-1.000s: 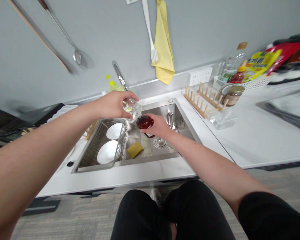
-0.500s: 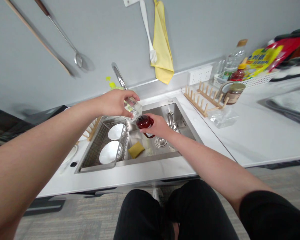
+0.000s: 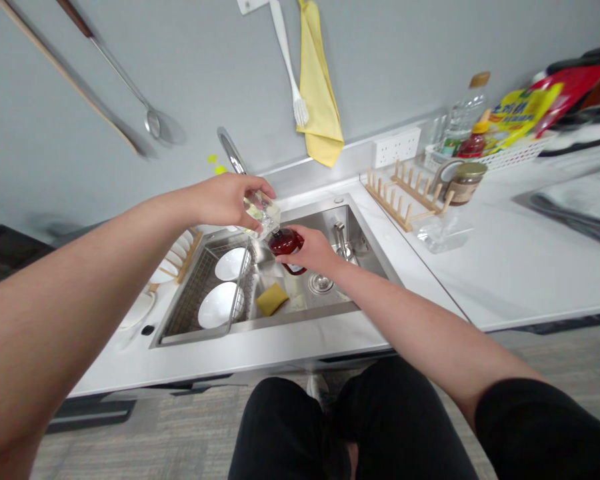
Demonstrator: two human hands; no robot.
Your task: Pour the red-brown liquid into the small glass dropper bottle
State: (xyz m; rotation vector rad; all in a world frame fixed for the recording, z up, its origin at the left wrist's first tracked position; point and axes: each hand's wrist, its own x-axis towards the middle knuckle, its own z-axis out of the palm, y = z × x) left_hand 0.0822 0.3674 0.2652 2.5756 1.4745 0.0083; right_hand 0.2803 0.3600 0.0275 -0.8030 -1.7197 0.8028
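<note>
My left hand (image 3: 237,200) is wrapped round a clear glass container (image 3: 264,215), tilted with its lower right end at the dark neck of a red bottle. My right hand (image 3: 313,250) grips that dark red bottle (image 3: 285,243), which leans over the steel sink (image 3: 300,300). A yellow sponge (image 3: 272,299) lies on the sink floor, left of the drain (image 3: 321,283). Two white bowls (image 3: 221,305) rest in the wire basket (image 3: 180,313) at the sink's left. Whether anything flows between the container and the bottle cannot be made out.
The faucet (image 3: 231,152) rises behind my left hand. A wooden rack (image 3: 400,197), a jar (image 3: 466,183) and a white basket (image 3: 515,155) of bottles and packets stand right. Left is a rack of plates (image 3: 183,260). A yellow cloth (image 3: 319,93) hangs on the wall.
The view has shifted slightly. Both hands, still holding the clear container and the red bottle close together, appear a little farther left in the picture.
</note>
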